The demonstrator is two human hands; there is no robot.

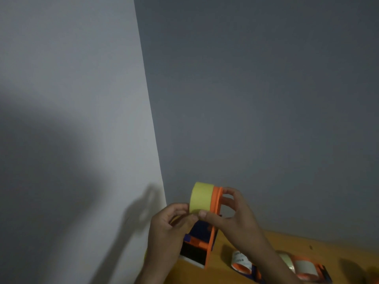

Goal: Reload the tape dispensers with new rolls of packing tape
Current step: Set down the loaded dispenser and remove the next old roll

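Low in the middle of the frame, both hands held an orange tape dispenser (213, 228) up in front of a grey wall (256, 99). A yellow roll of tape (200, 197) sat on the dispenser's upper end, against its orange side plate. The left hand (170, 228) had its grip closed with the fingers curled at the lower left edge of the roll, thumb and fingertips pinching there. The right hand (231, 214) gripped the dispenser from the right, its thumb pressed on the orange plate just under the roll and its fingers hooked over the plate's top edge. The dispenser's dark blue and black lower part hung down toward the orange counter (287, 240) at the bottom right of the frame.

On that counter, right of the held dispenser, lay a second dispenser (244, 265) with an orange core, and further right a third dispenser (305, 269) loaded with a pale roll, partly hidden by the right forearm. The hands' shadow fell on the white panel (71, 99) filling the left of the frame.
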